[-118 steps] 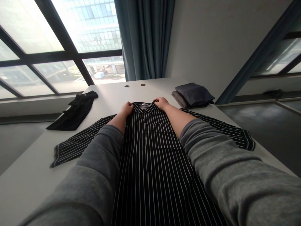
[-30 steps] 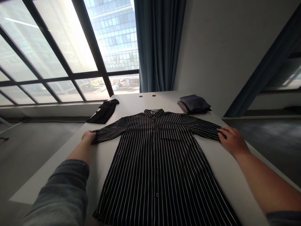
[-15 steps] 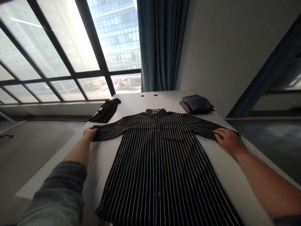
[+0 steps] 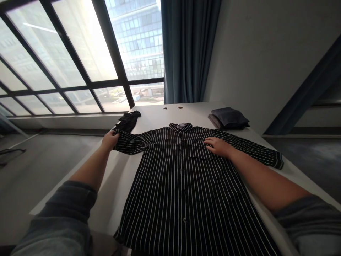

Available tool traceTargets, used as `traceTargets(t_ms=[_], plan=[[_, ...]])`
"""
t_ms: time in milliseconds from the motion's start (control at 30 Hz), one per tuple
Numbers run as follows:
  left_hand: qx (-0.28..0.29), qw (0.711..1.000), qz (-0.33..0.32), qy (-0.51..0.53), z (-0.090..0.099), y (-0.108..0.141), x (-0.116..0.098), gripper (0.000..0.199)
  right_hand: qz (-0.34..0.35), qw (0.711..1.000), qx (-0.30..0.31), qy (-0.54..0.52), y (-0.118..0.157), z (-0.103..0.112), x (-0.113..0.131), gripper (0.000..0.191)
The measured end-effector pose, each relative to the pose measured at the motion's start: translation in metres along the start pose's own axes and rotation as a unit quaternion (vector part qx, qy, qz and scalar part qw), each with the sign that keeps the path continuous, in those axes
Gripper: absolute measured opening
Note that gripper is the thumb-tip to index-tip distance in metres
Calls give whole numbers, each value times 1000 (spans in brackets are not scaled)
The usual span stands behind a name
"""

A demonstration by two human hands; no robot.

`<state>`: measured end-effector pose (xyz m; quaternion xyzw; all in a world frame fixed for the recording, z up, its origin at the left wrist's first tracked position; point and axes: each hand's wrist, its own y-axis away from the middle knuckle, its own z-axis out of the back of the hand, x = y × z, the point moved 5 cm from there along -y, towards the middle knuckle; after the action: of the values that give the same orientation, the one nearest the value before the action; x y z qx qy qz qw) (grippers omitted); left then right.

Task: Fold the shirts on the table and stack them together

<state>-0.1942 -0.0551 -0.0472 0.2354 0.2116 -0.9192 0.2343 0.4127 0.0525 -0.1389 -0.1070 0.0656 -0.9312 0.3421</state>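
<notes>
A black shirt with white stripes (image 4: 170, 177) lies spread front side up, its collar pointing away from me. My left hand (image 4: 109, 140) is closed on the cuff end of the sleeve at the left and lifts it off the table. Over the chest pocket area at the right is my right hand (image 4: 218, 146), fingers stretched out and holding nothing. Whether its fingertips touch the cloth I cannot tell. The right-hand sleeve (image 4: 253, 147) reaches out flat toward the table's right edge.
The shirt rests on a white table (image 4: 151, 115). Behind the left sleeve lies a black garment (image 4: 129, 121). Folded dark clothes (image 4: 229, 117) are stacked at the back right. Past the far edge are a blue curtain (image 4: 189, 53) and windows (image 4: 87, 42).
My right hand has left the right-hand sleeve and moved left over the shirt's chest. My left hand has raised the other sleeve's end.
</notes>
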Motion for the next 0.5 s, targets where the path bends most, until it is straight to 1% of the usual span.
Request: traceTargets(t_ms=[100, 233, 333, 400, 500], plan=[[6, 999, -31, 1, -1, 7, -23, 37, 4, 999, 44, -26, -47, -4, 36, 40], [10, 997, -77, -15, -7, 27, -52, 34, -16, 997, 52, -61, -106, -7, 86, 37], [16, 995, -94, -14, -11, 46, -66, 30, -10, 995, 71, -65, -146, -10, 119, 37], [18, 994, -104, -12, -11, 56, -73, 28, -6, 994, 91, -54, -171, -14, 134, 39], [11, 993, -116, -6, -3, 64, -86, 26, -10, 992, 118, -46, -200, -19, 147, 40]])
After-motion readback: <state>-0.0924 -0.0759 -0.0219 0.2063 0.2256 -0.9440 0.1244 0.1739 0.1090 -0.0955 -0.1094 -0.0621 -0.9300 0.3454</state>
